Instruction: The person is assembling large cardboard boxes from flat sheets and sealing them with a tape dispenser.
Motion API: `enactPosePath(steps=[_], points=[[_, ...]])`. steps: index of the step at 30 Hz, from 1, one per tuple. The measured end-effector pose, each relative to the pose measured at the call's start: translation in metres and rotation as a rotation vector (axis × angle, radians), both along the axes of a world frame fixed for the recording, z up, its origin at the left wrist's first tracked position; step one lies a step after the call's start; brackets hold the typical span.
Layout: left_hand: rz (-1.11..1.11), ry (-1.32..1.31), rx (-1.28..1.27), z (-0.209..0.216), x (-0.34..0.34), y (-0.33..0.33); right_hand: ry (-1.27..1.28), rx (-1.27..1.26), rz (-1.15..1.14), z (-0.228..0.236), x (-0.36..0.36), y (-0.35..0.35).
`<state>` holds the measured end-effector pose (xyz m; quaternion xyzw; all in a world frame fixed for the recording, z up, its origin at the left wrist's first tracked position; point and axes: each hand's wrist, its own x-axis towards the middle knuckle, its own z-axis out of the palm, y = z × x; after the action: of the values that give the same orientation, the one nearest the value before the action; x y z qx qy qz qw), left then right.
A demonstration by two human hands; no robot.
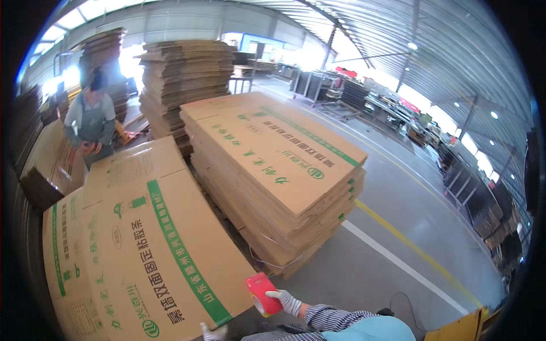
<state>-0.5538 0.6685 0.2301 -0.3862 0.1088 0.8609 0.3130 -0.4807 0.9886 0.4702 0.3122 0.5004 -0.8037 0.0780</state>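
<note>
My right hand (pixel 288 303), in a white knitted glove, grips a red, flat, block-shaped thing (pixel 264 294) with a pale yellow lower edge; its exact kind is unclear. It is held just off the near right corner of a large printed cardboard sheet (pixel 125 244) with green bands. At the lower edge of the view my left hand (pixel 214 332), also gloved, is at that sheet's near edge, fingers apart as far as they show. The rest of that hand is cut off or blurred. The sheet lies flat on the left, its right edge next to a tall stack.
A high stack of flattened cartons (pixel 273 153) stands ahead, with a taller cardboard pile (pixel 185 79) behind it. A co-worker (pixel 94 119) stands at the far left beside more cardboard. Grey floor with yellow and white lines (pixel 404 244) runs along the right; a yellow object (pixel 458 328) is at lower right.
</note>
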Motion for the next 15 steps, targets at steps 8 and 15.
enactPosePath(steps=[8, 15], points=[[-0.734, 0.215, -0.239, 0.088, -0.018, 0.016, 0.149, -0.375, -0.532, 0.051, 0.075, 0.014], [-0.418, 0.288, -0.559, 0.131, -0.048, -0.029, 0.201, -0.404, -0.78, 0.046, 0.123, 0.036]])
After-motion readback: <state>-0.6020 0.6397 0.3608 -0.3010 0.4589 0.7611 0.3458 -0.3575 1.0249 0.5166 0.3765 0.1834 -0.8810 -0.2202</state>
